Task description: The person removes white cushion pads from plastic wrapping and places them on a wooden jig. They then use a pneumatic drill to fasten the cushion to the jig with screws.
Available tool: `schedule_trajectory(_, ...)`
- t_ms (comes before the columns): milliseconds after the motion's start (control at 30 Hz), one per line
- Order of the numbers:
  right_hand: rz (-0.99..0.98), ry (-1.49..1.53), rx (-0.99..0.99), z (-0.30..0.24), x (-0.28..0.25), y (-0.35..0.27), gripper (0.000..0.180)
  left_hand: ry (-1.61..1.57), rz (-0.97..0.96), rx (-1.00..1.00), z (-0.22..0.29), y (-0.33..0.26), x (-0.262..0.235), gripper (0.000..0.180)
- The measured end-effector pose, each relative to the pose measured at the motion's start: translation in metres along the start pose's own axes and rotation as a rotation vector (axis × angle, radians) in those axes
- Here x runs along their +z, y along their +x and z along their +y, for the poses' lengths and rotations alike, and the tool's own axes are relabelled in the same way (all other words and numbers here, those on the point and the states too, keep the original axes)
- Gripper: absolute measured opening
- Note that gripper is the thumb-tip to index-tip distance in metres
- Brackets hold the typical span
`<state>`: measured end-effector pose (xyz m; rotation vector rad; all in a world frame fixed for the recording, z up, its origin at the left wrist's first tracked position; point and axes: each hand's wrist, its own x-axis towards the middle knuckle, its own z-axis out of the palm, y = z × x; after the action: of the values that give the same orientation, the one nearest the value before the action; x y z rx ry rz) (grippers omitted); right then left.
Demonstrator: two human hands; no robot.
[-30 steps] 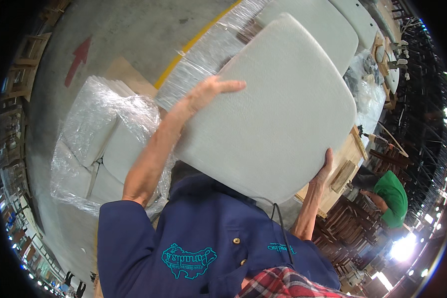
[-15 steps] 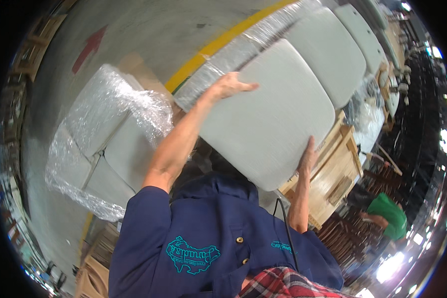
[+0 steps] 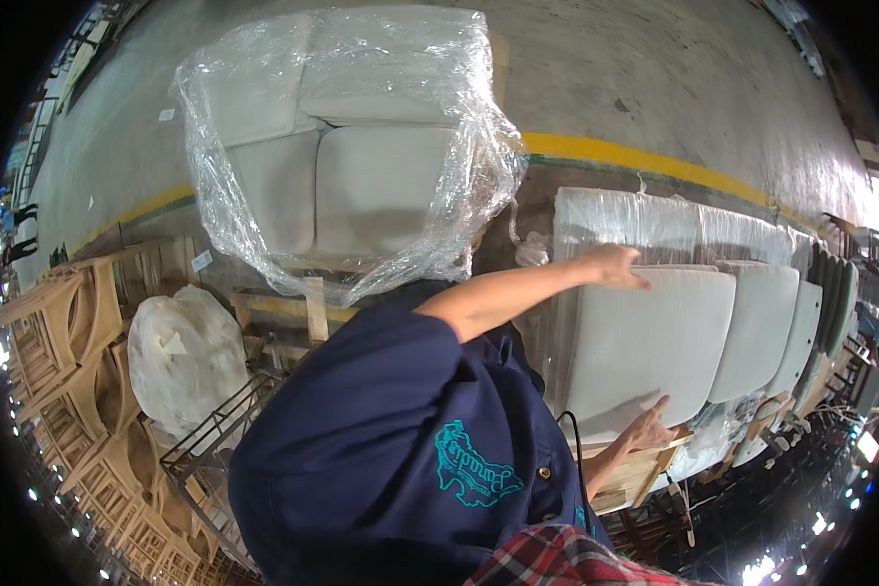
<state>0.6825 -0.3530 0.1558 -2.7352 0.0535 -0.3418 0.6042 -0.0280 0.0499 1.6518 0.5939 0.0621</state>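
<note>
A pale grey padded seat cushion (image 3: 649,342) lies flat on the right, at the near end of a row of similar cushions. My left hand (image 3: 617,266) is at its far edge, fingers stretched out and thumb apart. Over the near edge, my right hand (image 3: 649,427) has its fingers spread, casting a shadow on the cushion. Neither hand is wrapped round anything; whether they still touch the fabric is hard to tell. Beyond my left hand runs a block of cushions in clear film (image 3: 630,220).
Film-wrapped grey cushions (image 3: 386,186) stand at front left. A yellow floor line (image 3: 645,156) passes behind. Wooden chair frames (image 3: 98,332), a white wrapped bundle (image 3: 188,356) and a dark metal rack (image 3: 210,430) are at the left. A wooden frame (image 3: 645,469) sits beside my right hand.
My view has swung left, bringing the wrapped cushions to the front. Both hands, earlier on the cushion's opposite edges, now have looser, spread fingers, and the cushion lies flat in the row.
</note>
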Motion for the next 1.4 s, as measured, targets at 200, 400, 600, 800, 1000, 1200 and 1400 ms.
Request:
schedule_trajectory(200, -0.133, 0.066, -0.565, -0.143, 0.038, -0.092, 0.082, -0.295, 0.742, -0.238, -0.211, -0.114, -0.153, 0.044)
schedule_trajectory(400, -0.601, 0.202, -0.899, -0.186, 0.052, -0.195, 0.072, -0.692, 1.089, -0.497, -0.343, -0.228, -0.352, 0.044)
schedule_trajectory(600, -0.889, -0.191, -0.752, -0.139, 0.026, -0.238, 0.059, -0.883, 1.348, -0.435, -0.384, -0.242, -0.46, 0.062)
schedule_trajectory(800, -1.264, 0.062, -0.291, -0.174, 0.095, -0.252, 0.046, -0.833, 1.298, -0.542, -0.419, -0.226, -0.499, 0.099)
schedule_trajectory(1000, -1.632, 0.384, -0.163, -0.342, 0.279, -0.333, 0.053, -0.644, 1.542, -0.473, -0.421, -0.209, -0.496, 0.099)
schedule_trajectory(1200, -1.53, 0.543, 0.14, -0.435, 0.419, -0.347, 0.056, -0.788, 1.172, -0.339, -0.375, -0.221, -0.49, 0.074)
schedule_trajectory(1400, -1.332, 0.562, 0.027, -0.464, 0.433, -0.336, 0.052, -0.951, 1.147, -0.311, -0.452, -0.226, -0.485, 0.06)
